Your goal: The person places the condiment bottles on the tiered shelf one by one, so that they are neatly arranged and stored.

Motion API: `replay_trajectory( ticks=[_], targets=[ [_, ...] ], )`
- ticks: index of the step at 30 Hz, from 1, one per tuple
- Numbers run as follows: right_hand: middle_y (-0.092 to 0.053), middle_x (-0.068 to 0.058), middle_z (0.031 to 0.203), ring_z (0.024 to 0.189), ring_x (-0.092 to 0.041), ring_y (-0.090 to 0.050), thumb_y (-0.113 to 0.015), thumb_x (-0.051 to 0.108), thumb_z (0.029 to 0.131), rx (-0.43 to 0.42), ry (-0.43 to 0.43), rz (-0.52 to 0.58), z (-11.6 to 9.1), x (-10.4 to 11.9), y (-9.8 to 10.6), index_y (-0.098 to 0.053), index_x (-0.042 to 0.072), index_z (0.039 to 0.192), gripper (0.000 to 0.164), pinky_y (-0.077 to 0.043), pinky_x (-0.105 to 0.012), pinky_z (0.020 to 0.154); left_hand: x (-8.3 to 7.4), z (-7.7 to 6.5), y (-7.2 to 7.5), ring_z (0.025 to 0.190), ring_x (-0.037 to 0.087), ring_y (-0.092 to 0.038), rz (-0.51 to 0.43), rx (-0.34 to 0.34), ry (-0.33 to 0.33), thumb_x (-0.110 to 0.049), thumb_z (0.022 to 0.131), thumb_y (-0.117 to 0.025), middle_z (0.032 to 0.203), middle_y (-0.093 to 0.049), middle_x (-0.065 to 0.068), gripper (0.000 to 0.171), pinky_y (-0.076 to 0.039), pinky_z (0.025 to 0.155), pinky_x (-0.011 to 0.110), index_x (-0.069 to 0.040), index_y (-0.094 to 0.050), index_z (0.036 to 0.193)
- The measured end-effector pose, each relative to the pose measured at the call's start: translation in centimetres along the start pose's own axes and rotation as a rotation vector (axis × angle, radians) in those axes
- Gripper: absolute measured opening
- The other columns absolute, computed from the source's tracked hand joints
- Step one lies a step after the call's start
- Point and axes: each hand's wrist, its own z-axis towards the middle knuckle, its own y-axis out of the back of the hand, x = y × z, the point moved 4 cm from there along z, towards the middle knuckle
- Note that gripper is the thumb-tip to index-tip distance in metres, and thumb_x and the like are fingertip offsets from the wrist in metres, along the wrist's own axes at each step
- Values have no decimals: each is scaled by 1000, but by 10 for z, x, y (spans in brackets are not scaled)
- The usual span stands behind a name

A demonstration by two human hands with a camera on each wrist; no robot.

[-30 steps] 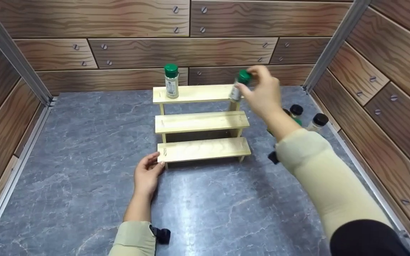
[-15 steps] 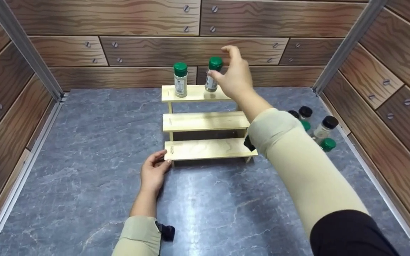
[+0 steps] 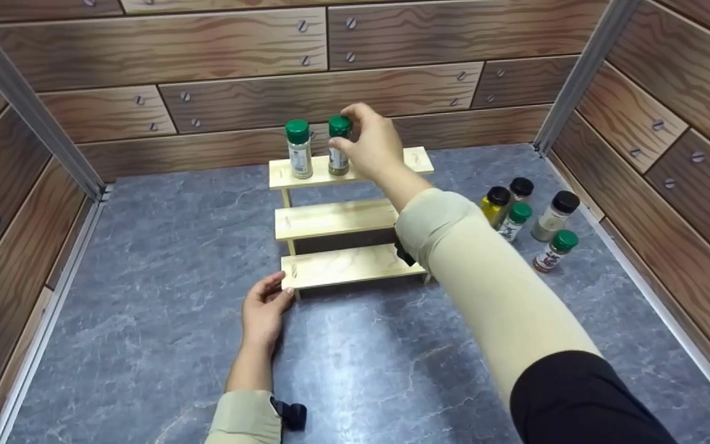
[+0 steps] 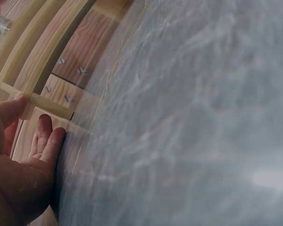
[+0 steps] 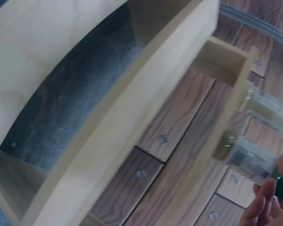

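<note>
A pale three-tier wooden rack (image 3: 349, 266) stands on the dark marbled table. My left hand (image 3: 261, 317) holds the left end of its lowest shelf; in the left wrist view the thumb lies at the shelf corner, with other fingers near the end support. Up at the top tier, my right hand (image 3: 376, 148) pinches a green-capped spice jar (image 3: 338, 161) between thumb and fingers. That jar is upright with its base right at the shelf. Just left of it stands a second green-capped spice jar (image 3: 299, 159). Both jars also appear in the right wrist view, the gripped jar (image 5: 250, 160) nearer the fingers.
Right of the rack several more spice jars stand on the table: a yellow one (image 3: 492, 206), black-capped jars such as a pale one (image 3: 553, 221), and green-capped ones including a reddish jar (image 3: 549, 256). Wood-patterned walls (image 3: 238, 46) enclose the table at back and sides.
My right hand has carried the green-capped jar leftward along the top shelf and down beside the other jar. The left hand stays at the rack's lower left corner. The head view has shifted slightly.
</note>
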Motion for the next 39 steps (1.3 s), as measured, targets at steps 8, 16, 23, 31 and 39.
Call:
replay_trajectory(
  ticks=[8, 16, 23, 31, 39],
  targets=[
    [-69, 2, 139, 126, -23, -63, -88, 42, 88, 11, 26, -132, -7, -5, 6, -55, 24, 147, 70, -51, -40, 103, 2, 0, -2, 94, 15, -65, -26, 4, -13, 13, 91, -70, 128, -65, 31, 40, -61, 77, 20, 15, -63, 131],
    [-69, -9, 137, 99, -26, -71, -87, 22, 90, -158, 128, -44, -45, -78, 56, -63, 10, 141, 58, -57, -38, 95, 2, -1, -5, 95, 17, -65, -24, 7, -8, 13, 92, -70, 131, -63, 32, 41, -61, 77, 20, 14, -63, 132],
    [-65, -21, 134, 126, -41, -58, -78, 15, 95, -381, -4, -200, -96, -197, 128, -69, 2, 132, 40, -47, -57, 110, 2, -4, -3, 94, 16, -64, -21, -4, -3, 13, 91, -70, 129, -64, 31, 40, -60, 77, 19, 14, -64, 131],
    [-51, -27, 143, 129, -50, -49, -74, 23, 96, -384, -328, -309, -169, -279, 152, -66, 1, 136, 46, -45, -67, 102, 1, -5, 4, 90, 13, -62, -3, -23, 5, 12, 92, -71, 131, -63, 31, 41, -58, 73, 18, 12, -64, 132],
    [-51, -31, 146, 132, -52, -42, -69, 20, 98, -362, -398, -333, -189, -295, 160, -63, 0, 141, 48, -42, -67, 100, -3, -4, 1, 93, 13, -61, -21, -8, 6, 12, 91, -72, 124, -66, 26, 42, -59, 74, 18, 12, -64, 132]
  ],
)
